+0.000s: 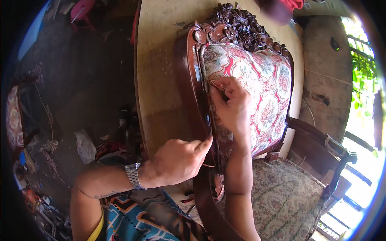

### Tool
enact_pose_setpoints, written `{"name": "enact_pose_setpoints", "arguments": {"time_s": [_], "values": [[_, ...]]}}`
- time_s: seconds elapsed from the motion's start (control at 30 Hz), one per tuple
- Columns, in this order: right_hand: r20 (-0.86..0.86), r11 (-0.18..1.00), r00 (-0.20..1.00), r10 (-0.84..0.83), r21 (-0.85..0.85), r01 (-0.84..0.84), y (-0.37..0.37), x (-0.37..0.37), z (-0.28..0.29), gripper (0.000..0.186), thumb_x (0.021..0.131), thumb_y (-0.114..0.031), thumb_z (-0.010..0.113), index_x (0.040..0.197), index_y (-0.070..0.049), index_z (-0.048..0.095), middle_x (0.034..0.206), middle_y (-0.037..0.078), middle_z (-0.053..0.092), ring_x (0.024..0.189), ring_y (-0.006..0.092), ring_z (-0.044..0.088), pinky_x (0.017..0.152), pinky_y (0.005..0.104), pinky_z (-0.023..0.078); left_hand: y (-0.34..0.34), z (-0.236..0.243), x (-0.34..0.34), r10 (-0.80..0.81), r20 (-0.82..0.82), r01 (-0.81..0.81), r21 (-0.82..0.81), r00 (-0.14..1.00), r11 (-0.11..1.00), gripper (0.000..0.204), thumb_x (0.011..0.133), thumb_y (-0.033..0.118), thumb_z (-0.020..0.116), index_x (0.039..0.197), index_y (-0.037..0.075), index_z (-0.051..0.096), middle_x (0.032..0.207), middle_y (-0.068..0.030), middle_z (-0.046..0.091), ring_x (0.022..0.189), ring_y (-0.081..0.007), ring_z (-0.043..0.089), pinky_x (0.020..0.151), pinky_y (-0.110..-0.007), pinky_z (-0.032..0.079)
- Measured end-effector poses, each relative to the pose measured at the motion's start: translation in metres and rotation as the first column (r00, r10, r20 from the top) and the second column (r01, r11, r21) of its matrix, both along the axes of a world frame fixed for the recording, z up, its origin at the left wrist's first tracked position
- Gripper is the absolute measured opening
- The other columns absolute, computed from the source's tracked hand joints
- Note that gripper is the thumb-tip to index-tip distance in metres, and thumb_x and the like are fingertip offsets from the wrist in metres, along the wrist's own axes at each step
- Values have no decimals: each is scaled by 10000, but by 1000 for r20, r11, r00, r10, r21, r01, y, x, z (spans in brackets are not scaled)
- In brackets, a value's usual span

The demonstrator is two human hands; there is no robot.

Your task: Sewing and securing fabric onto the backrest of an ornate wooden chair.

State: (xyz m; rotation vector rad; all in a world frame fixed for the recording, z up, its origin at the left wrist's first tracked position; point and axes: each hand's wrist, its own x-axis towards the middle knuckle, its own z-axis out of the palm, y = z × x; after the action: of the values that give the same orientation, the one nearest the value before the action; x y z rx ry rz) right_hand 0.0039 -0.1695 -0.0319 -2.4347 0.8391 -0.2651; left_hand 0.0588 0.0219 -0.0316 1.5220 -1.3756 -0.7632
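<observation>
A carved dark-wood chair has a backrest (pixel 261 92) padded in red, cream and floral fabric. Along the left edge of that padding runs a narrow trim cord (pixel 213 132), lying beside the glossy wooden frame (pixel 189 68). My right hand (pixel 233 100) is closed in a pinch at the padding's left edge, its knuckles over the fabric; what the fingertips hold is hidden. Lower down, my left hand (pixel 175 160), with a metal watch (pixel 134 176) on the wrist, has its fingers pressed together against the frame and trim. A thin tan strand (pixel 208 165) shows beneath it.
The backrest leans on a wooden tabletop (pixel 159 80). A floral seat (pixel 281 197) and a curved wooden armrest (pixel 321 140) stand at right. On the dark floor at left lie a clear plastic bag (pixel 85 146) and scraps; a pink stool (pixel 82 14) is farther back.
</observation>
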Motion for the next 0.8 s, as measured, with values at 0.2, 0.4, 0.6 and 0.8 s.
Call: {"name": "enact_pose_setpoints", "arguments": {"time_s": [0.2,0.4,0.6,0.8], "values": [[7,970,989,-147,-197,145,-15,26,17,283,835,-267,744,854,-23,602,594,84,570,491,184,530,478,336,414,-5,-2,-7,-77,107,75,24,991,997,443,813,89,579,1202,-118,536,746,-120,605,608,-238,627,540,-344,536],[123,985,991,-59,169,38,-28,-13,6,186,926,-193,594,1004,-25,572,773,114,631,720,213,616,629,338,474,1,-3,3,113,-167,-119,-25,979,993,356,908,120,599,1228,-34,587,671,-92,600,524,-160,561,486,-311,459],[-65,963,966,-252,80,257,-68,-72,42,243,1004,-149,459,1071,-20,653,722,75,648,673,134,622,645,289,487,13,9,68,308,-706,-229,207,638,951,298,951,137,601,1200,-25,621,646,104,417,576,13,314,505,-179,263],[-41,971,970,-241,-2,241,-85,-91,64,119,990,-126,483,1042,-32,535,712,106,653,607,174,621,571,324,493,26,5,68,208,-477,-108,228,854,968,339,912,121,653,1218,-19,609,606,63,306,564,-23,270,502,-212,264]]}}
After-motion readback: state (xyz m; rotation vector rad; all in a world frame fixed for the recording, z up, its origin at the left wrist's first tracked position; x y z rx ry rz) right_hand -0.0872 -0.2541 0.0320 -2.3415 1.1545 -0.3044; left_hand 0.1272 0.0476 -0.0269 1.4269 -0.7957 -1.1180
